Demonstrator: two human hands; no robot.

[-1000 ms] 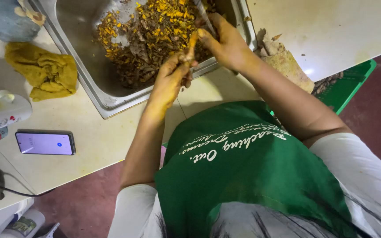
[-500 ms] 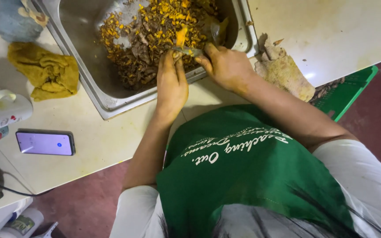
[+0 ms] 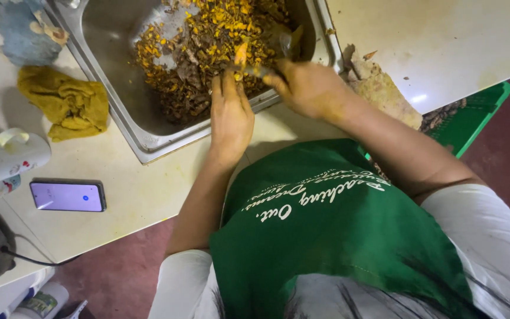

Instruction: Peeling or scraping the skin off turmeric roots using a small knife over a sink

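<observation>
Orange root piece (image 3: 241, 54): a small yellow-orange chunk, held upright over the near edge of the sink, at about 12 o'clock from the left hand and 9 o'clock from the right hand.
Left hand (image 3: 229, 115): stained yellow, palm down, fingers stretched toward 12 o'clock, its fingertips (image 3: 224, 80) pinching the base of the orange root piece.
Right hand (image 3: 308, 88): clenched around a knife (image 3: 254, 71), whose dull blade points toward 9 o'clock and meets the root piece just above the left fingertips.
Steel sink (image 3: 110, 97): a rectangular basin at 12 o'clock of the person, set at a slant in the pale counter (image 3: 143, 189).
Peelings (image 3: 202, 53): a heap of orange and brown scraps filling the far half of the sink, directly behind both hands.
Yellow cloth (image 3: 66, 106): crumpled on the counter at 9 o'clock of the sink, just beside its rim.
Phone (image 3: 68, 196): lying flat, screen lit, at 8 o'clock of the left hand, well apart from it.
White mug (image 3: 7, 156): on its side at 11 o'clock of the phone.
Stained rag (image 3: 382, 94): on the counter at 3 o'clock of the right hand, under the forearm.
Green crate (image 3: 473, 115): below the counter edge at 3 o'clock.
</observation>
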